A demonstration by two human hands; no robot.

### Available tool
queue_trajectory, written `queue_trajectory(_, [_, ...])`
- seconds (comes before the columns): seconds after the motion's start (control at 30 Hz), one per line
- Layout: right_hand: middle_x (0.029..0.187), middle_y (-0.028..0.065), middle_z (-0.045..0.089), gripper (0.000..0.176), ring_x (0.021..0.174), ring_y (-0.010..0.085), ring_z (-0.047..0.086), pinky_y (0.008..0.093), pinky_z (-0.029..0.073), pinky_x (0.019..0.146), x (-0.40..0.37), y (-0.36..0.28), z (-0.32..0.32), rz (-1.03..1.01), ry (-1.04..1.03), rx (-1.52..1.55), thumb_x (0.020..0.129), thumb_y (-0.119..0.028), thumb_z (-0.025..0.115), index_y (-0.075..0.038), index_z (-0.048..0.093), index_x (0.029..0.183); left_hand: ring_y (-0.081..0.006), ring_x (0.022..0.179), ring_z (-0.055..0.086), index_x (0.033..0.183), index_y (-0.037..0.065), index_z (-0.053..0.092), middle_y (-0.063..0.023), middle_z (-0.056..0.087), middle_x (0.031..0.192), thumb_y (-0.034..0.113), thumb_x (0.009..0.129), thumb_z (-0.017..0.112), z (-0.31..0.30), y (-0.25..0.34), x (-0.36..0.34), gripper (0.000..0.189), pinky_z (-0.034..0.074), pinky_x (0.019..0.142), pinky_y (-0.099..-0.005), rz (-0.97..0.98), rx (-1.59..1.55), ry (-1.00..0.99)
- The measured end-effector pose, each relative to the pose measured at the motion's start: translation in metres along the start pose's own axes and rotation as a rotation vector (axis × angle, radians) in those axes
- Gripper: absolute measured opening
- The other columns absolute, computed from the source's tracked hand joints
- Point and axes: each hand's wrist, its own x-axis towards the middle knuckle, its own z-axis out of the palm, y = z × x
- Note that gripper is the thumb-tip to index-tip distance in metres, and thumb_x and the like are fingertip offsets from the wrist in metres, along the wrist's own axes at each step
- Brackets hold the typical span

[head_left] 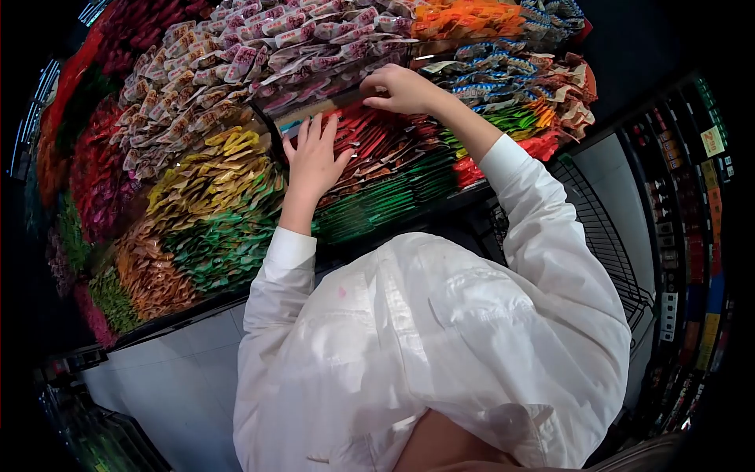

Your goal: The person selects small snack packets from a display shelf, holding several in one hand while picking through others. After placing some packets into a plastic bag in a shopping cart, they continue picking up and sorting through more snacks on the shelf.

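My left hand (313, 160) lies with its fingers spread at the left end of a row of red packets (373, 140), beside a dark divider (270, 130). A small blue-edged packet (292, 128) shows by its fingertips. My right hand (399, 90) is at the back of the same row, its fingers curled in and the thumb below them. Whatever its fingertips pinch, if anything, I cannot make out. Green packets (366, 206) stand in front of the red ones. Behind both hands are white-and-purple packets (307, 47).
Yellow packets (206, 171) and orange-brown packets (153, 271) fill sections to the left. Orange packets (468, 20) are at the back right. A wire cart (598, 228) stands right of my body. Stocked shelves (692, 228) line the far right, across the pale floor (185, 374).
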Motion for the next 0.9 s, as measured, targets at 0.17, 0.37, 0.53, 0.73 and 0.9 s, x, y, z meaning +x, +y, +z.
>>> queue_trajectory(0.17, [0.1, 0.0119, 0.06, 0.037, 0.1, 0.0293, 0.052, 0.0387, 0.043, 0.087, -0.001, -0.026, 0.029, -0.126, -0.144, -0.119, 0.078, -0.026, 0.065, -0.002, 0.06, 0.106, -0.0292, 0.132, 0.023, 0.138, 0.018, 0.032, -0.0095, 0.028, 0.143, 0.045, 0.083, 0.055, 0.021, -0.004, 0.006, 0.065, 0.013, 0.104, -0.0574, -0.029, 0.091, 0.012])
queue_trajectory(0.37, [0.096, 0.0102, 0.057, 0.027, 0.094, 0.0291, 0.054, 0.0381, 0.045, 0.082, -0.017, -0.013, 0.052, -0.156, -0.013, -0.073, 0.076, -0.021, 0.064, -0.008, 0.062, 0.1, -0.0292, 0.133, 0.022, 0.139, 0.025, 0.029, -0.0081, 0.026, 0.144, 0.046, 0.087, 0.049, 0.026, -0.008, 0.004, 0.059, 0.013, 0.104, -0.0573, 0.006, 0.17, 0.048])
queue_trajectory(0.53, [0.091, 0.0093, 0.057, 0.02, 0.089, 0.0285, 0.056, 0.0381, 0.046, 0.078, -0.018, -0.003, 0.052, -0.127, 0.016, 0.032, 0.075, -0.018, 0.063, -0.012, 0.065, 0.093, -0.0301, 0.131, 0.024, 0.137, 0.023, 0.033, -0.0106, 0.029, 0.141, 0.04, 0.082, 0.058, 0.018, -0.001, 0.0, 0.062, 0.014, 0.103, -0.0583, 0.044, 0.104, 0.107])
queue_trajectory(0.73, [0.088, 0.01, 0.062, 0.018, 0.086, 0.0296, 0.057, 0.0399, 0.048, 0.076, -0.01, -0.009, 0.046, 0.006, -0.061, 0.007, 0.075, -0.018, 0.062, -0.013, 0.068, 0.091, -0.0301, 0.131, 0.025, 0.117, 0.017, 0.047, -0.0111, 0.035, 0.134, 0.024, 0.067, 0.075, 0.006, 0.022, -0.003, 0.058, 0.019, 0.101, -0.0601, 0.167, 0.029, 0.161])
queue_trajectory(0.9, [0.094, 0.0088, 0.061, 0.019, 0.093, 0.0293, 0.056, 0.0392, 0.046, 0.081, -0.014, -0.011, 0.045, 0.024, -0.118, -0.017, 0.078, -0.017, 0.062, -0.011, 0.066, 0.095, -0.0297, 0.129, 0.029, 0.112, 0.016, 0.05, -0.0116, 0.039, 0.131, 0.02, 0.066, 0.075, 0.015, 0.018, 0.002, 0.053, 0.021, 0.102, -0.0564, 0.103, 0.032, 0.141])
